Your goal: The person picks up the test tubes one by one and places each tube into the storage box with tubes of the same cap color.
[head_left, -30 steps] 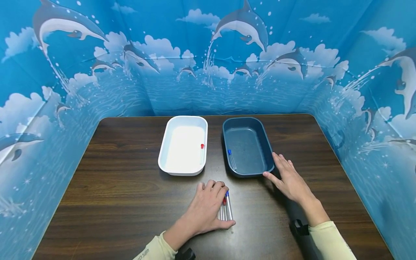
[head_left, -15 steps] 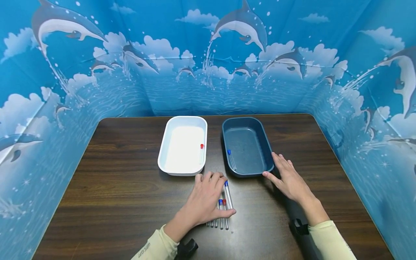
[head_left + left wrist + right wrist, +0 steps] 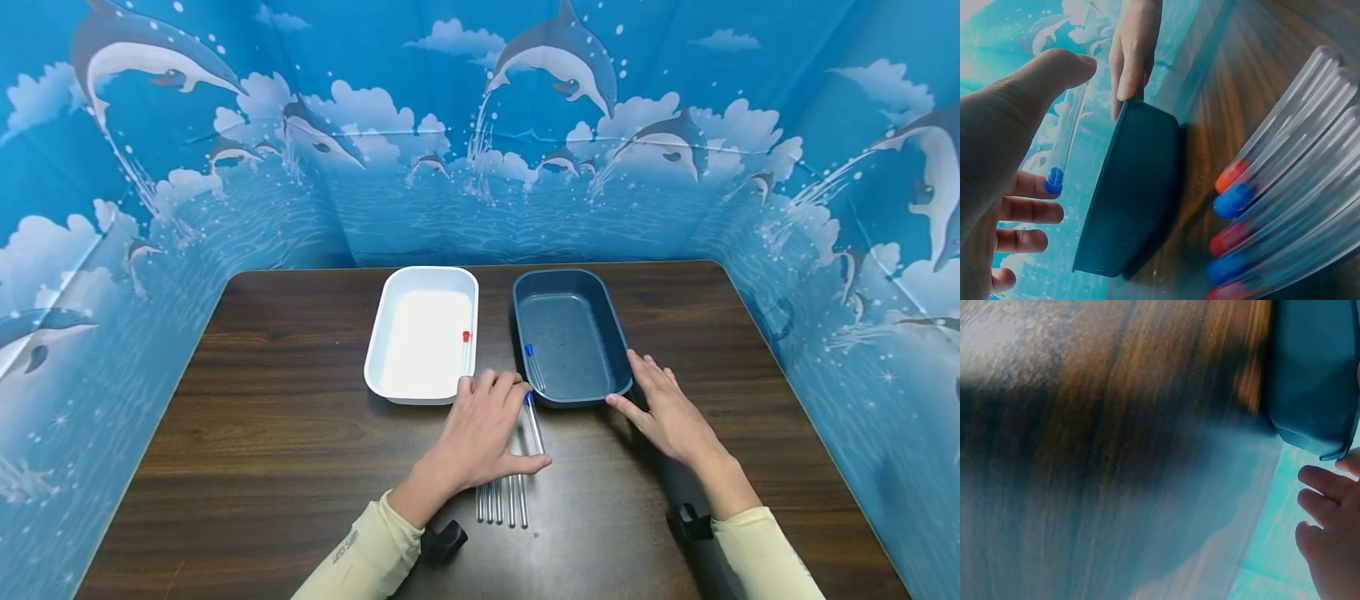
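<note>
My left hand (image 3: 474,435) pinches a clear blue-capped test tube (image 3: 536,431) between thumb and index finger, above the table near the front of the dark blue tray. In the left wrist view this tube (image 3: 1067,134) hangs cap-down, its other fingers free of it. Below the hand lie several clear test tubes (image 3: 1282,144) with red and blue caps, side by side; in the head view the hand hides their caps. My right hand (image 3: 672,414) rests its fairly straight fingers and thumb against the near right corner of the dark blue tray (image 3: 573,312).
Left of the dark blue tray stands a white tray (image 3: 420,333) holding one red-capped tube (image 3: 466,348). Inside the dark blue tray lies a blue-capped tube (image 3: 532,364). A dolphin-print curtain (image 3: 450,208) surrounds the brown wooden table (image 3: 262,433) at the back and sides.
My left hand has lifted the blue-capped test tube off the row and moved it forward, toward the dark blue tray. The right hand has stayed at the tray's corner.
</note>
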The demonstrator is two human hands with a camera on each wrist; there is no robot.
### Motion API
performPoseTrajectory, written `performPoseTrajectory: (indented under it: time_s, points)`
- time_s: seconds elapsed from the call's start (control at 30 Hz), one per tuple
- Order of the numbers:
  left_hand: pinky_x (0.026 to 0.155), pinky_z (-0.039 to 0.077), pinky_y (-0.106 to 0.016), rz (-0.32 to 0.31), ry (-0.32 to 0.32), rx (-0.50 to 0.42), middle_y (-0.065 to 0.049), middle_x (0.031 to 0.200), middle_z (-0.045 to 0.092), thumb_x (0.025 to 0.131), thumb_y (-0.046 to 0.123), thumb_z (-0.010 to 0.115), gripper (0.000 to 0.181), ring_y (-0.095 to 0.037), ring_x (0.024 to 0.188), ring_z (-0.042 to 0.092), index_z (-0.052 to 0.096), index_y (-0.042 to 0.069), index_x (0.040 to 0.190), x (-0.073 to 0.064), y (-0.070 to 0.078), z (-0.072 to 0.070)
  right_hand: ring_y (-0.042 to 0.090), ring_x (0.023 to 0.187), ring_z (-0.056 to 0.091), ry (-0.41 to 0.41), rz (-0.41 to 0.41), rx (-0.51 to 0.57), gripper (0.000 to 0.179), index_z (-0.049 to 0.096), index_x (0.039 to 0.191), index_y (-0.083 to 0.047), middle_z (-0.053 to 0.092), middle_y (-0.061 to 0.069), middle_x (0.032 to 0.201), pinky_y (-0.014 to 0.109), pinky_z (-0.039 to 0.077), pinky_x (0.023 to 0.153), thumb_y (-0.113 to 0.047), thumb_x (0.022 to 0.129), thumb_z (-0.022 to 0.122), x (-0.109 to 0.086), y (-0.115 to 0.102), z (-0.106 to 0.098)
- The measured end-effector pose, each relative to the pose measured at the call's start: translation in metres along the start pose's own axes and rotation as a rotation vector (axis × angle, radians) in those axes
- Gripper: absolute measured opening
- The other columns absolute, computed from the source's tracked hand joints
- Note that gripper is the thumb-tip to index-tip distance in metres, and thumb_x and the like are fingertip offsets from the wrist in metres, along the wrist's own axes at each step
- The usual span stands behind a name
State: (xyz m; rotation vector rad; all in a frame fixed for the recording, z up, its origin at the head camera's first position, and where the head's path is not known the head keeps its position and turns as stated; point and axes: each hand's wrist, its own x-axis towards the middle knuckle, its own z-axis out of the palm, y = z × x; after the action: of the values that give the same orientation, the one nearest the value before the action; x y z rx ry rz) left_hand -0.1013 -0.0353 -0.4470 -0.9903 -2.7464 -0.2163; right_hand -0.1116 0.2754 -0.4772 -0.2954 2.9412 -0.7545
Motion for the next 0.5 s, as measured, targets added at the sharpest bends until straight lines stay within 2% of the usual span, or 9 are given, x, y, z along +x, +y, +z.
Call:
performPoseTrajectory:
  time_s: [0.13, 0.33, 0.5]
  points:
    - [0.078, 0.033, -0.041, 0.008, -0.024, 0.011, -0.005, 0.128, 0.05, 0.072, 0.093, 0.033, 0.102, -0.022, 0.103, 0.041, 0.055, 0.015, 0.133, 0.009, -0.004, -0.001, 0.037, 0.146, 0.015, 0.007, -0.006, -0.002, 0.088, 0.015, 0.158, -0.011, 0.022, 0.02, 0.159, 0.049, 0.008, 0.116, -0.061, 0.095, 0.05, 0.001, 0.0, -0.001]
    - [0.079, 0.035, -0.043, 0.031, -0.026, 0.024, -0.005, 0.128, 0.05, 0.073, 0.092, 0.036, 0.1, -0.023, 0.105, 0.043, 0.056, 0.013, 0.132, 0.017, -0.008, -0.006, 0.037, 0.147, 0.014, -0.012, -0.005, 0.0, 0.088, 0.014, 0.158, -0.011, 0.02, 0.021, 0.159, 0.05, 0.007, 0.116, -0.062, 0.095, 0.049, 0.002, 0.0, -0.002]
    - [0.08, 0.034, -0.044, 0.026, -0.03, 0.059, -0.006, 0.128, 0.049, 0.072, 0.092, 0.038, 0.102, -0.024, 0.106, 0.041, 0.055, 0.012, 0.134, 0.028, -0.012, -0.008, 0.037, 0.147, 0.014, -0.017, -0.004, 0.001, 0.088, 0.013, 0.158, -0.01, 0.02, 0.021, 0.159, 0.051, 0.008, 0.115, -0.061, 0.095, 0.049, 0.001, 0.001, -0.001]
